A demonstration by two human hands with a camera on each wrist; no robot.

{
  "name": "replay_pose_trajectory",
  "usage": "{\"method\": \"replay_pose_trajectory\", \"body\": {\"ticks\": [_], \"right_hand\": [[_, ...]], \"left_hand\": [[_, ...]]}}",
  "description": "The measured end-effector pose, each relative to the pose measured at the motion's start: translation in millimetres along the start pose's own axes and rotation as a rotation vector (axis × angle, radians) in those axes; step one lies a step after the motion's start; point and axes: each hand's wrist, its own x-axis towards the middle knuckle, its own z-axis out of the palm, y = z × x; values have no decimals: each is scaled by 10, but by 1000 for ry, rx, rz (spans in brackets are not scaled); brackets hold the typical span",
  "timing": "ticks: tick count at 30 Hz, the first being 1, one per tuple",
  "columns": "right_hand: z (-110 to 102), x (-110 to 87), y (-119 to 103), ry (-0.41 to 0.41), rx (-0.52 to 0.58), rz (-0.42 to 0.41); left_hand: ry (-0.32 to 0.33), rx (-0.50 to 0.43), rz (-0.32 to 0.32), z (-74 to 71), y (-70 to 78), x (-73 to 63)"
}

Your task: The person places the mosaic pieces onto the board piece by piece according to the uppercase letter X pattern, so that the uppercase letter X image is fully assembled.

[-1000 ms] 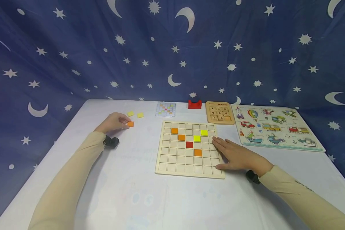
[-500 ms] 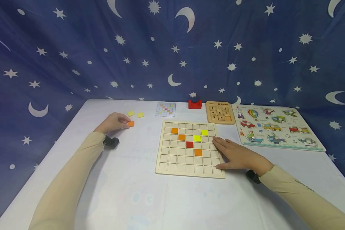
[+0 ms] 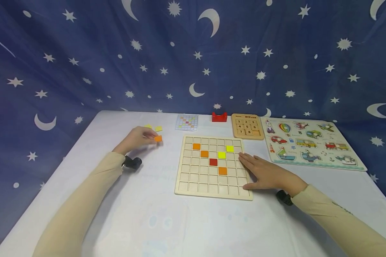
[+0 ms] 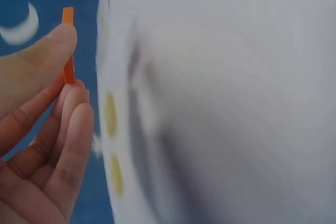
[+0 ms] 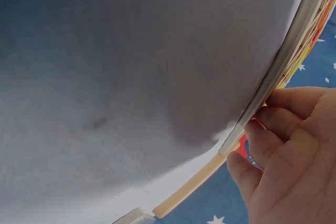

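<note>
My left hand [image 3: 139, 138] pinches a thin square orange tile [image 3: 158, 138] above the left part of the table. The left wrist view shows that tile [image 4: 68, 69] edge-on between thumb and fingers. Two yellow tiles [image 3: 158, 128] lie just behind the hand, one partly covered by it. My right hand [image 3: 266, 174] rests with extended fingers on the right edge of a wooden grid board [image 3: 193, 178]. Set in the board's squares are several coloured tiles: orange ones, two yellow, and a red tile [image 3: 213, 162]. In the right wrist view, fingers [image 5: 281, 121] touch the board's side.
At the back of the table lie a small pattern card [image 3: 186, 122], a red holder [image 3: 219, 117] and a wooden number puzzle [image 3: 247, 126]. A vehicle picture puzzle [image 3: 312, 144] lies back right. A blue star-patterned cloth [image 3: 193, 53] hangs behind the white table [image 3: 212, 228].
My left hand has shifted right with the orange tile, lifting it off the table and now partly covering one yellow tile. The right hand has stayed on the board's edge.
</note>
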Motion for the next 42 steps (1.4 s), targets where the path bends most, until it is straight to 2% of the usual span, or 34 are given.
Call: {"method": "replay_pose_trajectory", "body": {"ticks": [8,12,16,22,31,42], "right_hand": [[-19,-8,-20,0,3,12],[-14,-10,-19,0,8,17],[-4,-9,-7,3,3,15],[17,-6,16,13,2,2],[37,9,32,20,-1,-7],[32,13,38,12,-9,-8]], "left_hand": [[-34,-64,59,290,527,0],[-69,-99,76,421,738,4],[-104,-112,125,540,905,5],[-139,-115,193,696,1105,0],[-186,-122,261,928,1330,16],[-272,-135,249,1209,1535,27]]}}
